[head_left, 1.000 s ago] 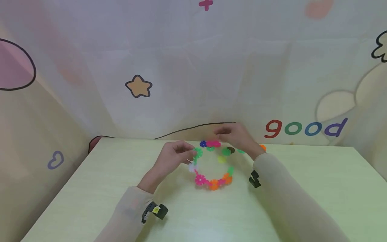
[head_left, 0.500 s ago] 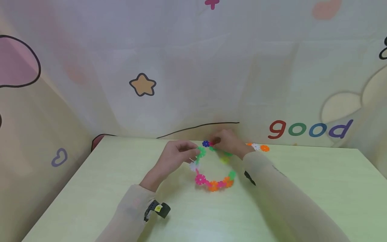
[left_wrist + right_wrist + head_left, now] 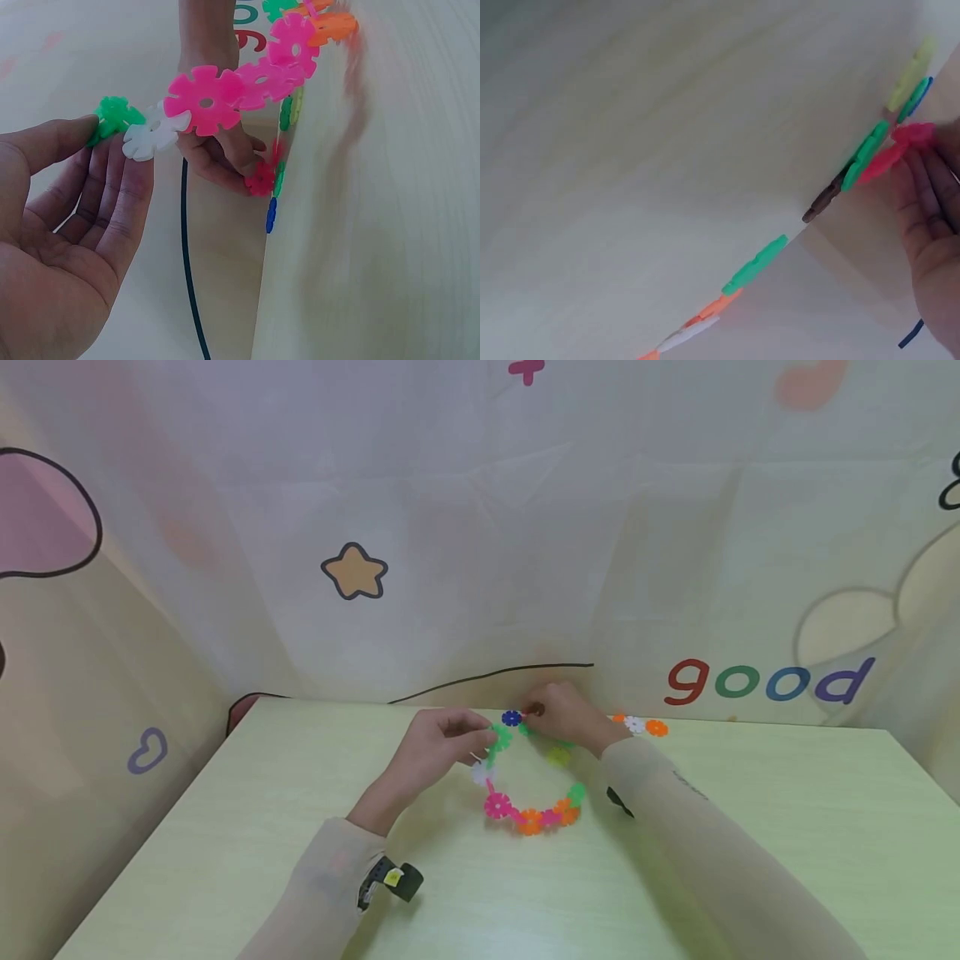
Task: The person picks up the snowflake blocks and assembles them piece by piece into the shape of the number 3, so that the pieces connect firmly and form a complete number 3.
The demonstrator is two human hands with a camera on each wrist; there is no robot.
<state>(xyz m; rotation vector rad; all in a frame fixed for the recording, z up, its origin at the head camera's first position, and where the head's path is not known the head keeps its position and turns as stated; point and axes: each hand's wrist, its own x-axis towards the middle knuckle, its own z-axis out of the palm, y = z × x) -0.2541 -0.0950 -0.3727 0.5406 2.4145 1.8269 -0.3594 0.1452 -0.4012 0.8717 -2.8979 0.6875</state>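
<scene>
A curved chain of flower-shaped plastic discs (image 3: 497,806), in green, white, pink and orange, hangs from my left hand (image 3: 427,747). Thumb and fingers pinch the green flower disc (image 3: 116,116) at its end, with a white disc (image 3: 154,133) linked beside it. At the table's far edge, my right hand (image 3: 566,718) has its fingertips on a pink flower disc (image 3: 260,180), pinching it. In the right wrist view, this pink disc (image 3: 915,135) overlaps another pinkish-red one. My right hand hides part of the loose discs in the head view.
Loose discs lie along the back of the pale table (image 3: 300,793): a blue one (image 3: 512,717), a yellow one (image 3: 558,756), a brown one (image 3: 823,201), green ones, and white and orange ones (image 3: 656,727) farther right. A printed curtain (image 3: 480,543) stands right behind the edge.
My right hand has come down from above the pink discs and pinches one at the back edge. The left hand keeps its hold on the chain, nearly still.
</scene>
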